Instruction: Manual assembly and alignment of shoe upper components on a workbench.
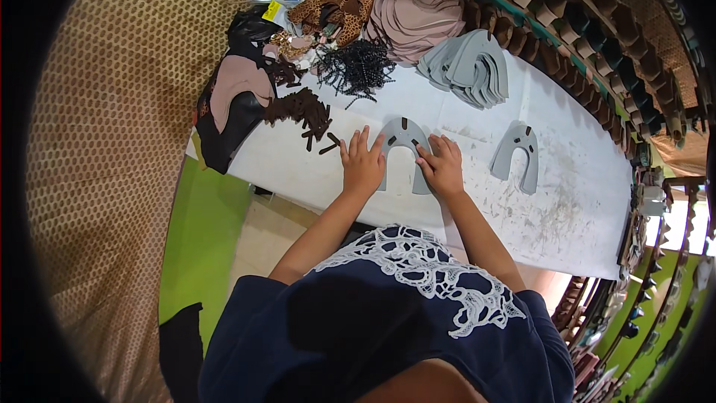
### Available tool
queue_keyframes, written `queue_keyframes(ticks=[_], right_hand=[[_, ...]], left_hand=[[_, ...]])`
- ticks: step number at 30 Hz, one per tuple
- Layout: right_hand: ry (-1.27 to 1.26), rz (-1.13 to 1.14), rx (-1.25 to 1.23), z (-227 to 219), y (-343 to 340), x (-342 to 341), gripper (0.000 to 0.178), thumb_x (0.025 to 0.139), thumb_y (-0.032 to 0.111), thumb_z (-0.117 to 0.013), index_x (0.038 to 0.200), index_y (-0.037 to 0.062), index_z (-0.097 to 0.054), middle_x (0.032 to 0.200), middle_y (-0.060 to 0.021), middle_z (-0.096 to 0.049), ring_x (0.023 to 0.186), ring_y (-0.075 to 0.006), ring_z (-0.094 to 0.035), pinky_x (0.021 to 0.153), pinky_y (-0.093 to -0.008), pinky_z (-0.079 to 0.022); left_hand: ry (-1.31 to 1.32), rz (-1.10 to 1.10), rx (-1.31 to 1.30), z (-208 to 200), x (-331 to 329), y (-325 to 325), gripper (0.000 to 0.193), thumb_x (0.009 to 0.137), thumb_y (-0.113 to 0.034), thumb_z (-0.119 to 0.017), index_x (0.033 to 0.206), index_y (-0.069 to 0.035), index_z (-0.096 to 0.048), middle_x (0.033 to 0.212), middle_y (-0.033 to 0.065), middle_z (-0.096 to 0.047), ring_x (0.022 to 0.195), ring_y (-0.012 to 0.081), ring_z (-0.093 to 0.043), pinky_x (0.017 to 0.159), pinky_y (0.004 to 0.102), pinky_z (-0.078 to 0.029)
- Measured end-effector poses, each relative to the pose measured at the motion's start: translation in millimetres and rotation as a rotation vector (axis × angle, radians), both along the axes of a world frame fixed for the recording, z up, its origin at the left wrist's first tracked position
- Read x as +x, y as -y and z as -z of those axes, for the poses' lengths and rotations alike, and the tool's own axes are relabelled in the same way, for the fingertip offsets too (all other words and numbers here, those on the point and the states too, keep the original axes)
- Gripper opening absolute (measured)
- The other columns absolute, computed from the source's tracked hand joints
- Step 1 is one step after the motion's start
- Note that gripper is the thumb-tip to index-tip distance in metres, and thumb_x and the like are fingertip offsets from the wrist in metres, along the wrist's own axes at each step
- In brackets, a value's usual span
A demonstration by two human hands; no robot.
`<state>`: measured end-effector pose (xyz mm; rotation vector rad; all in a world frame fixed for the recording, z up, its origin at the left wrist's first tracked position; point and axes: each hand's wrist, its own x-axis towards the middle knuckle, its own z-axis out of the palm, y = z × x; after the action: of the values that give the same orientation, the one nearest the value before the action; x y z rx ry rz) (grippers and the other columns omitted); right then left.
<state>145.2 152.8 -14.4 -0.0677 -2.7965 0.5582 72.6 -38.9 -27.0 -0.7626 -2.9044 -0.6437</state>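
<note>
A grey U-shaped cut piece [403, 131], like a shoe upper, lies flat on the white table with its curve away from me. Dark brown strips sit on it, one at the top of the curve and one on either side. My left hand [363, 168] rests at its left edge, fingers stretched out. On the right leg of the piece lies my right hand [446, 169], fingers spread, with fingertips touching the piece near the right strip. Left of my left hand, two loose strips [329, 143] lie beside a heap of dark brown strips [300, 110].
A second grey piece [517, 151] with strips lies to the right. Farther back are stacked grey pieces [471, 67], pink pieces [414, 19], leopard-print pieces [339, 1] and black beaded-looking cords [356, 69]. Rows of shoes [556, 60] line the table's far side.
</note>
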Motion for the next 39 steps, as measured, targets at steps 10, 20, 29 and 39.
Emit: queue_keyframes(ticks=[10, 20, 29, 39], right_hand=[[0.019, 0.008, 0.002, -2, 4, -2, 0.029, 0.082, 0.031, -0.06, 0.109, 0.0215, -0.065, 0.124, -0.0089, -0.05, 0.121, -0.0303, -0.04, 0.103, -0.051, -0.025], [0.041, 0.0, 0.022, 0, 3, 0, 0.028, 0.084, 0.032, -0.058, 0.11, 0.0261, -0.065, 0.128, -0.0064, -0.047, 0.125, -0.0299, -0.035, 0.105, -0.0514, -0.022], [0.027, 0.089, -0.006, 6, 3, 0, 0.039, 0.084, 0.037, -0.056, 0.122, 0.0279, -0.056, 0.134, -0.0072, -0.042, 0.126, -0.0323, -0.033, 0.106, -0.0522, -0.02], [-0.054, 0.16, -0.052, 21, -5, -9, 0.038, 0.077, 0.034, -0.064, 0.11, 0.0147, -0.063, 0.127, -0.0119, -0.048, 0.121, -0.0302, -0.039, 0.103, -0.048, -0.025]], left_hand=[[-0.068, 0.018, -0.004, -1, 2, 1, 0.043, 0.086, -0.021, -0.052, 0.129, -0.021, -0.048, 0.138, 0.0156, -0.036, 0.128, 0.0344, -0.031, 0.105, 0.0594, -0.014], [-0.084, 0.051, -0.1, 3, 3, 0, 0.048, 0.084, -0.022, -0.056, 0.13, -0.03, -0.046, 0.139, 0.0115, -0.035, 0.129, 0.0312, -0.031, 0.104, 0.0592, -0.016], [0.005, -0.043, -0.034, 9, -8, -5, 0.053, 0.08, -0.024, -0.058, 0.129, -0.008, -0.046, 0.141, 0.0167, -0.032, 0.131, 0.036, -0.026, 0.105, 0.0612, -0.012], [0.105, -0.035, 0.11, 2, -37, -8, 0.016, 0.076, -0.026, -0.065, 0.086, -0.014, -0.061, 0.129, 0.0082, -0.047, 0.129, 0.0368, -0.028, 0.103, 0.063, -0.013]])
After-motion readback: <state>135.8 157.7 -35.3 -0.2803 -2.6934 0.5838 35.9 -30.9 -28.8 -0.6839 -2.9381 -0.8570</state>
